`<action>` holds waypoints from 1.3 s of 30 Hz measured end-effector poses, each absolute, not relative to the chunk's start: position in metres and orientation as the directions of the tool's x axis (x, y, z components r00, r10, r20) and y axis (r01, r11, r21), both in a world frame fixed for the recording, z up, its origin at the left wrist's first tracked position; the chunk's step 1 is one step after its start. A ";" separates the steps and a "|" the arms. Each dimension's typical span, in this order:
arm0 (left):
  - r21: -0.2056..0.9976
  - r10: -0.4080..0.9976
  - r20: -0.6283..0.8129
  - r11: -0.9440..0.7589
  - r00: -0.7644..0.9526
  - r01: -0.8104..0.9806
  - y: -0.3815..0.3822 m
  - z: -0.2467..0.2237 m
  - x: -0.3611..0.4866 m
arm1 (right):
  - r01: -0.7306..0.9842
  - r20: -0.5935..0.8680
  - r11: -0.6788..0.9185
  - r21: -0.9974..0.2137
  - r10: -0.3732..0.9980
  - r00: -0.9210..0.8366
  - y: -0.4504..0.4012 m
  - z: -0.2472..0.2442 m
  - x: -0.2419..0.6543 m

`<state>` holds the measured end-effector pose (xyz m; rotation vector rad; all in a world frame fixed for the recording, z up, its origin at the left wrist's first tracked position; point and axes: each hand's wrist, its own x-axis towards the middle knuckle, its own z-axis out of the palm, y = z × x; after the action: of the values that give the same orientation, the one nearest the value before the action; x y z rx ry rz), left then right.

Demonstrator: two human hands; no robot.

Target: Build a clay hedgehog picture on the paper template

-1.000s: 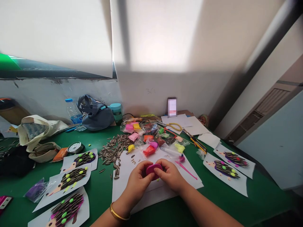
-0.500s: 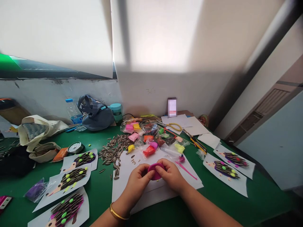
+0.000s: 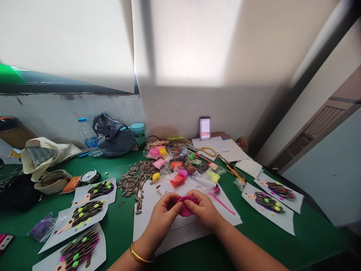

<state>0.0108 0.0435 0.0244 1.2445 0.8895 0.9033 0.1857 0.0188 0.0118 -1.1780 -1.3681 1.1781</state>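
Note:
A flat, rounded piece of magenta modelling clay (image 3: pixel 186 211) is pinched between my two hands over white paper (image 3: pixel 176 235). My left hand (image 3: pixel 167 210), with a gold bangle at the wrist, grips its left side, thumb on top. My right hand (image 3: pixel 204 209) holds the right side, its thumb pressing near the middle. The fingers beneath the clay are hidden. Just right of my hands lies a thin pink modelling tool (image 3: pixel 222 204), with a small magenta lump (image 3: pixel 216 189) above it. Striped sunflower seeds (image 3: pixel 138 178) are heaped to the left of the paper.
Bagged coloured clay (image 3: pixel 177 180), yellow-handled scissors (image 3: pixel 208 151) and a cutter knife (image 3: pixel 238 174) lie beyond my hands. Hedgehog pictures (image 3: pixel 87 212) made with seeds rest at left, and more hedgehog pictures (image 3: pixel 267 203) at right. A phone (image 3: pixel 205 128) leans on the wall.
The magenta clay has tilted slightly and my thumbs have shifted a little on it. My left hand has moved slightly; everything else on the table stays in place.

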 end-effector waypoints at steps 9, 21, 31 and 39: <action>0.999 0.943 -0.001 0.019 0.332 -0.051 0.043 0.022 0.010 | 0.212 0.141 0.154 -0.965 0.987 -0.075 0.021 0.011 0.186; 0.999 0.944 0.025 -0.032 0.330 0.015 0.046 0.021 0.008 | 0.134 0.104 0.122 -0.983 0.985 -0.135 0.020 0.013 0.183; 0.998 0.917 -0.022 0.043 0.398 -0.044 0.045 0.023 0.010 | 0.129 0.103 0.113 -0.985 0.992 -0.077 0.020 0.011 0.183; 0.988 0.924 -0.105 0.140 0.368 -0.069 0.044 0.024 0.010 | 0.105 0.135 0.140 -0.985 0.989 -0.057 0.022 0.010 0.184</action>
<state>0.0099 0.0441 0.0243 1.2047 0.9246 0.8898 0.1837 0.0216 0.0104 -1.1603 -1.3875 1.0882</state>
